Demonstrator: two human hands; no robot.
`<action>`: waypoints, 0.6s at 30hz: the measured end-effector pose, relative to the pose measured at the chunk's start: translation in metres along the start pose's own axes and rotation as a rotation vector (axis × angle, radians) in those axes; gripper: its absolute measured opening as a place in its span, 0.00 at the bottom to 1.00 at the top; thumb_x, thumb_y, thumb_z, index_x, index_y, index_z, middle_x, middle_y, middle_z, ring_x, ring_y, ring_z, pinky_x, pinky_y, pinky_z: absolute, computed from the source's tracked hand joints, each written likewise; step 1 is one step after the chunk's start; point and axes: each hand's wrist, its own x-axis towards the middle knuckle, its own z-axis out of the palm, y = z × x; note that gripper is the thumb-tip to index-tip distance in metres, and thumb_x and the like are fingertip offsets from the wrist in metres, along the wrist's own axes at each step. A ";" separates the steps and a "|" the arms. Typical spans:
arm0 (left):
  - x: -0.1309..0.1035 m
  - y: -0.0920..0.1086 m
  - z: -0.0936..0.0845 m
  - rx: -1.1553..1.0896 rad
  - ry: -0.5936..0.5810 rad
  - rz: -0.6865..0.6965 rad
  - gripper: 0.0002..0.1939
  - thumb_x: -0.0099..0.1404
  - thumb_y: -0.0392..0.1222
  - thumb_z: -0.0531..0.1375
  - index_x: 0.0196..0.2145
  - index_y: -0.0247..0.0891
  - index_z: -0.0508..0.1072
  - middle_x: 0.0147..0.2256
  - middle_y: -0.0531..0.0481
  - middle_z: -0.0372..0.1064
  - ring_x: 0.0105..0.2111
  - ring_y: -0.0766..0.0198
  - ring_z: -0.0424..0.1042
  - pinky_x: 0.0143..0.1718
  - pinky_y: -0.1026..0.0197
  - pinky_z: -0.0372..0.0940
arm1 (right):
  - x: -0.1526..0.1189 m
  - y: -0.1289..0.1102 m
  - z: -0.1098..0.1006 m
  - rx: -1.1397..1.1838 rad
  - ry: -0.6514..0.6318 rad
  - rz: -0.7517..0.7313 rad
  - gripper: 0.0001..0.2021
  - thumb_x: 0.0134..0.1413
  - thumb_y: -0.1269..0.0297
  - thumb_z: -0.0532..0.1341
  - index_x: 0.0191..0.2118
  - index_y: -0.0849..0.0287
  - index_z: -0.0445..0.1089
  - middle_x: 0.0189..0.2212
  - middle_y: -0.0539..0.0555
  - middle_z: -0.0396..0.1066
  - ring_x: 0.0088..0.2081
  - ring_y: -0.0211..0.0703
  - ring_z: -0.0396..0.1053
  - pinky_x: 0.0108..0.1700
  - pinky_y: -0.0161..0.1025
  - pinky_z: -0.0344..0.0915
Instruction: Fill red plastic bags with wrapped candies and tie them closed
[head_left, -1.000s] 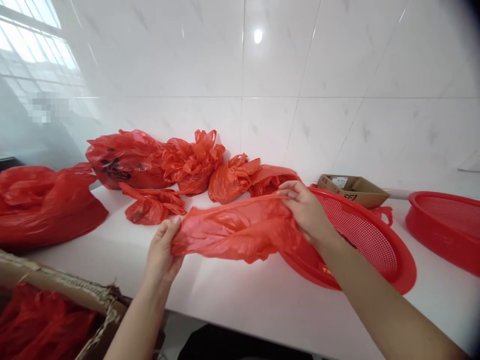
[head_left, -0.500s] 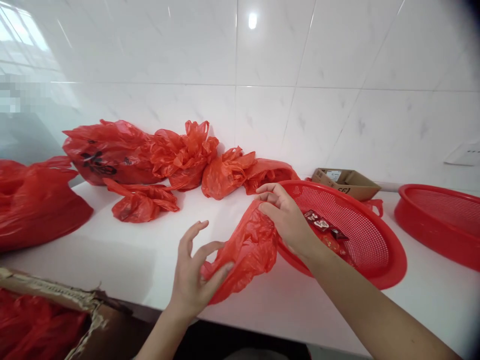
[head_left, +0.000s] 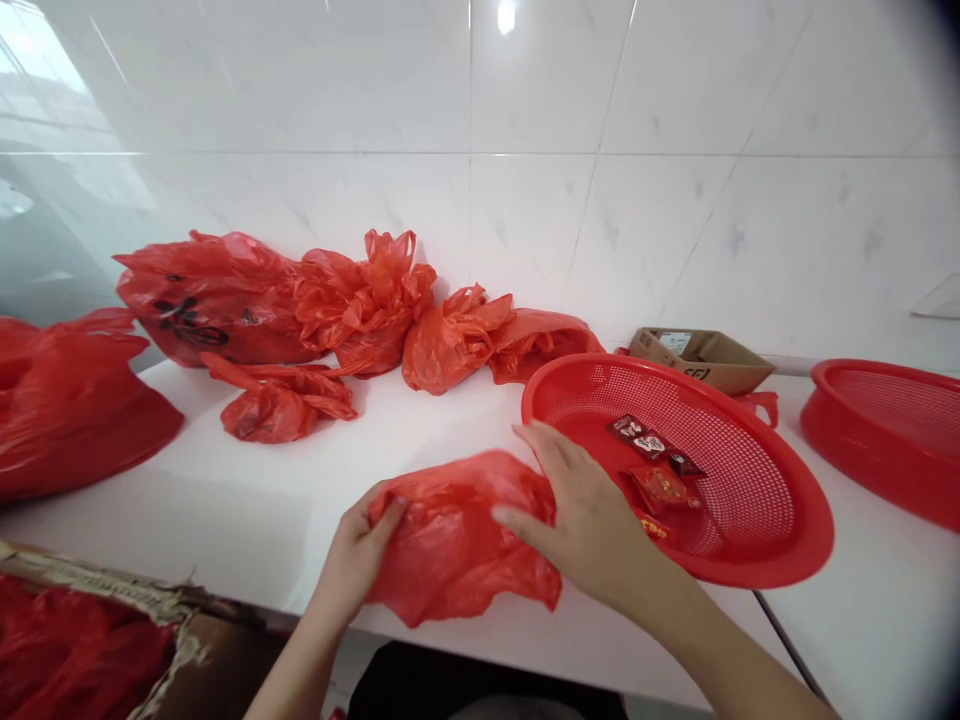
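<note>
A thin red plastic bag (head_left: 465, 540) spreads out between my hands, above the front of the white table. My left hand (head_left: 360, 550) grips its left side, thumb over the film and the other fingers behind it. At the bag's right edge, my right hand (head_left: 592, 510) has its thumb and fingers apart, the thumb near or touching the film. Just past that hand stands a red perforated basket (head_left: 750, 480), with a few wrapped packets inside, among them a dark one (head_left: 649, 443) and a red one (head_left: 664, 487).
Several red bags line the tiled wall, including a tied one (head_left: 450, 345). A small knotted bag (head_left: 285, 405) lies in front of them. At right are a cardboard tray (head_left: 720, 370) and a second red basket (head_left: 847, 420). A torn carton (head_left: 187, 640) sits lower left.
My left hand has closed on the bag's left side. My right hand has let go of the bag's upper corner and moved down, opening. The bag is now spread wider and flatter.
</note>
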 end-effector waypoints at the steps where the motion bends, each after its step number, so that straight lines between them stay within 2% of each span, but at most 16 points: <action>1: 0.002 -0.001 -0.004 -0.009 0.047 0.008 0.16 0.59 0.56 0.64 0.32 0.39 0.75 0.24 0.51 0.73 0.24 0.60 0.71 0.26 0.63 0.66 | -0.013 0.009 -0.006 -0.119 -0.047 0.009 0.35 0.53 0.45 0.63 0.65 0.49 0.59 0.64 0.61 0.59 0.62 0.67 0.60 0.59 0.65 0.60; 3: 0.005 -0.003 -0.010 0.012 0.125 0.044 0.15 0.58 0.54 0.65 0.29 0.39 0.74 0.23 0.52 0.72 0.24 0.61 0.70 0.24 0.64 0.64 | -0.038 0.028 -0.019 -0.264 -0.111 0.024 0.29 0.57 0.49 0.59 0.64 0.44 0.61 0.60 0.59 0.65 0.54 0.65 0.70 0.51 0.64 0.69; 4: 0.007 -0.005 -0.011 0.029 0.149 0.059 0.15 0.58 0.54 0.65 0.28 0.39 0.74 0.23 0.51 0.72 0.24 0.61 0.70 0.24 0.65 0.63 | -0.050 0.038 -0.027 -0.301 -0.135 0.018 0.26 0.61 0.53 0.55 0.64 0.40 0.61 0.58 0.57 0.68 0.50 0.62 0.73 0.46 0.61 0.73; 6: 0.008 -0.005 -0.009 0.054 0.161 0.073 0.14 0.59 0.53 0.65 0.29 0.39 0.73 0.24 0.51 0.72 0.26 0.61 0.71 0.26 0.65 0.64 | -0.070 0.055 -0.044 -0.343 -0.167 -0.010 0.25 0.64 0.61 0.49 0.64 0.35 0.60 0.55 0.52 0.71 0.46 0.56 0.76 0.40 0.53 0.77; 9: 0.007 -0.001 -0.004 0.087 0.119 0.079 0.13 0.62 0.52 0.63 0.34 0.39 0.73 0.28 0.50 0.74 0.29 0.61 0.72 0.30 0.64 0.66 | -0.090 0.072 -0.061 -0.391 -0.169 -0.031 0.27 0.63 0.65 0.48 0.64 0.32 0.59 0.52 0.49 0.73 0.44 0.53 0.78 0.32 0.44 0.78; 12: 0.002 0.007 0.002 0.078 0.010 0.050 0.16 0.64 0.52 0.61 0.43 0.39 0.72 0.35 0.49 0.74 0.34 0.60 0.73 0.36 0.63 0.67 | -0.095 0.083 -0.066 -0.458 -0.114 0.000 0.26 0.63 0.62 0.50 0.65 0.34 0.58 0.51 0.49 0.74 0.37 0.53 0.79 0.26 0.43 0.76; 15: -0.003 0.014 0.007 0.025 -0.085 -0.020 0.18 0.65 0.52 0.60 0.48 0.39 0.70 0.39 0.47 0.73 0.37 0.59 0.73 0.38 0.60 0.68 | -0.086 0.079 -0.067 -0.540 0.040 0.003 0.23 0.64 0.55 0.50 0.62 0.41 0.64 0.52 0.53 0.74 0.41 0.57 0.78 0.31 0.49 0.78; 18: -0.006 0.019 0.018 -0.034 -0.144 -0.059 0.19 0.65 0.50 0.60 0.50 0.39 0.68 0.39 0.49 0.71 0.37 0.60 0.72 0.39 0.60 0.68 | -0.076 0.046 -0.064 -0.464 0.268 -0.092 0.16 0.64 0.56 0.52 0.52 0.48 0.71 0.52 0.55 0.72 0.50 0.55 0.74 0.45 0.52 0.75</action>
